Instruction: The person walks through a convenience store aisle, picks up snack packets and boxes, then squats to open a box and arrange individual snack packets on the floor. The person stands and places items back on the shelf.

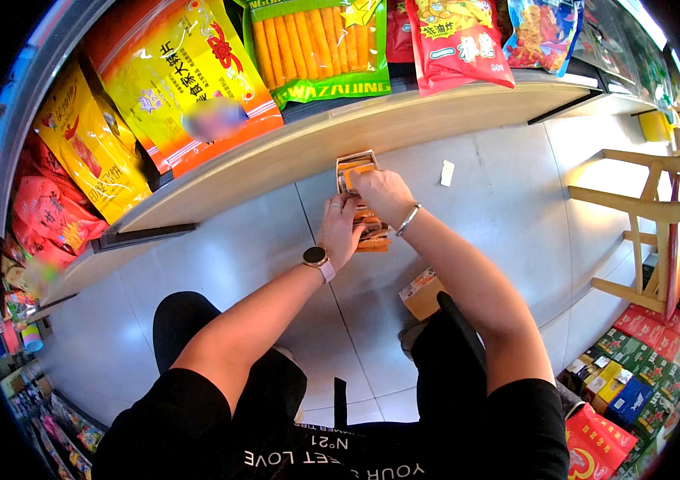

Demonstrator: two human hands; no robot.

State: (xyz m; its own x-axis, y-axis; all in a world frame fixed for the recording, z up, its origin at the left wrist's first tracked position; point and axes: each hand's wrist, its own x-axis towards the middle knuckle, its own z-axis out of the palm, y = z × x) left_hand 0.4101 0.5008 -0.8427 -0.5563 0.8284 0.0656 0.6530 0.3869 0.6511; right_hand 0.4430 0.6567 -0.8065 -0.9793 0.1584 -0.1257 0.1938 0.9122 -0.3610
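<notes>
Below the shelf edge, a small open carton (pixel 356 158) holds orange snack packets (pixel 349 177). My right hand (pixel 383 192) reaches into the carton with bent fingers at the packets; whether it grips one is hard to tell. My left hand (pixel 338 231), with a ring and a watch, lies at the carton's near end, its fingertips close to my right hand. More orange packets (pixel 373 240) lie in a row just below the carton, beside my left thumb. The undersides of both hands are hidden.
Bagged snacks, among them a green bag of orange sticks (pixel 322 51), fill the wooden shelf (pixel 340 129) above. A cardboard box (pixel 422 294) stands on the tiled floor by my right foot. A white scrap (pixel 447 173) lies further right, near a wooden stool (pixel 634 204). Stacked cartons (pixel 646 366) stand lower right.
</notes>
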